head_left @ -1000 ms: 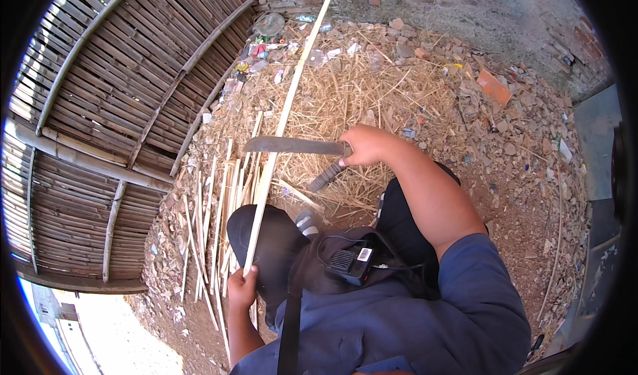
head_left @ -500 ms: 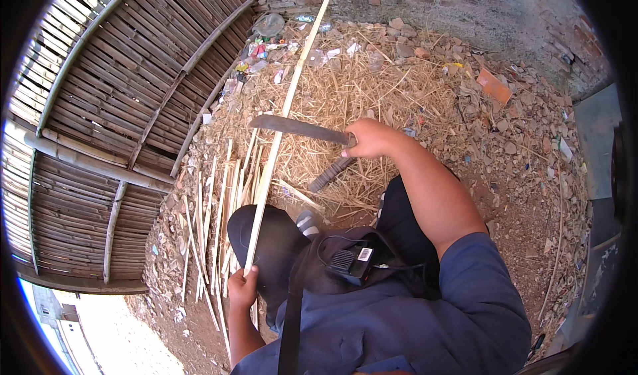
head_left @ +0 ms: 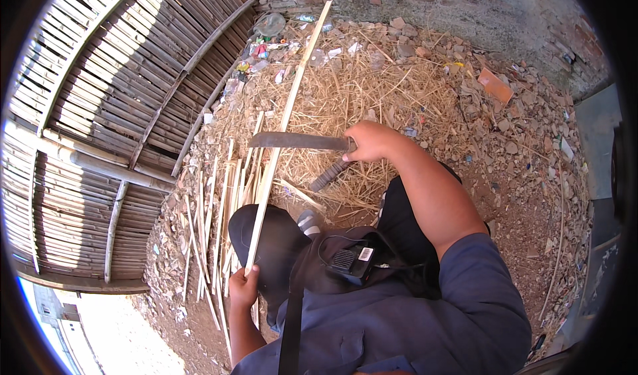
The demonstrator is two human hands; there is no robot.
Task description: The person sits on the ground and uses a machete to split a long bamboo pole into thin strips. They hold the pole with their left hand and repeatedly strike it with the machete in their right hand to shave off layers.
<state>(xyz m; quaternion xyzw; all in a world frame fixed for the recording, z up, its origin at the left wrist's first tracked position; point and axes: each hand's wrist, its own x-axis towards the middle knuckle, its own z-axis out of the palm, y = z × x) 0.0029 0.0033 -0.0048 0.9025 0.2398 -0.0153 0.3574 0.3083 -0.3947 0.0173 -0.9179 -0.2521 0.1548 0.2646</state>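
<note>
A long pale bamboo strip point(head_left: 292, 102) slants away from me, its near end gripped in my left hand point(head_left: 243, 287) beside my left knee. My right hand point(head_left: 369, 140) is closed around the handle of a machete point(head_left: 299, 140). The dark, broad blade points left and lies across the middle of the strip, seeming to touch it. Most of the handle is hidden by my fingers. Below the blade, a ridged brown rod-like piece point(head_left: 330, 175) rests on the straw.
Several split bamboo strips point(head_left: 219, 222) lie on the ground to the left. Straw shavings point(head_left: 372, 89) cover the ground ahead, with rubble and litter around. A bamboo slat wall point(head_left: 119, 76) stands left, a brick wall point(head_left: 458, 9) behind. A black device point(head_left: 352, 259) sits on my lap.
The machete blade has shifted slightly toward me along the strip and turned more level. My left hand and the strip have hardly moved.
</note>
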